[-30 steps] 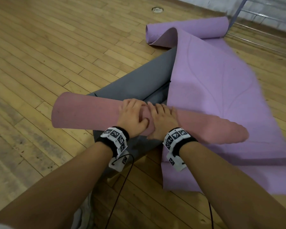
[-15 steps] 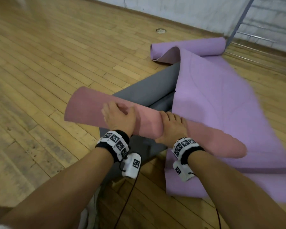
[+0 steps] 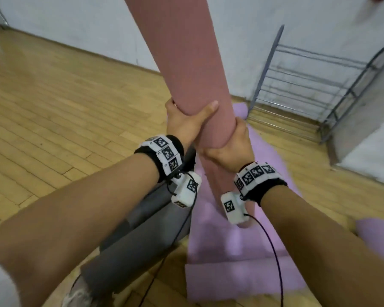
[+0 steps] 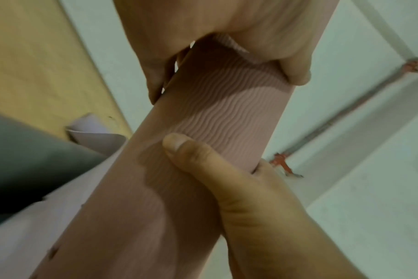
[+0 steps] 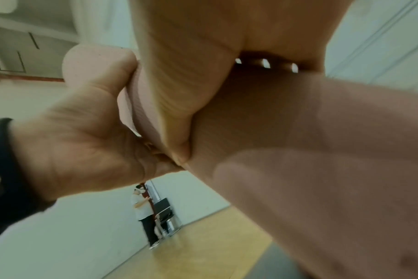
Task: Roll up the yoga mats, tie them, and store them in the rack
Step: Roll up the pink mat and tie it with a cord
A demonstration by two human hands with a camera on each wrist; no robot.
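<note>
Head view: pink rolled mat (image 3: 193,63), flat on the floor 0.5 s ago, now stands near upright, lifted, w/ lower end above the purple mat (image 3: 220,240). Left hand (image 3: 184,125) wraps it, thumb across the front; right hand (image 3: 228,147) grips just below, touching. Rack (image 3: 319,85) at wall, right.

Left wrist view: thumb (image 4: 179,149) pressed on ribbed surface, fingers curled behind.

Right wrist view: fingers closed round mat; blurred.

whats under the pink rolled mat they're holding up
Below the pink rolled mat, a purple mat lies spread on the wooden floor, with a grey mat beside it. The roll's lower end is hidden behind the right wrist camera.
</note>
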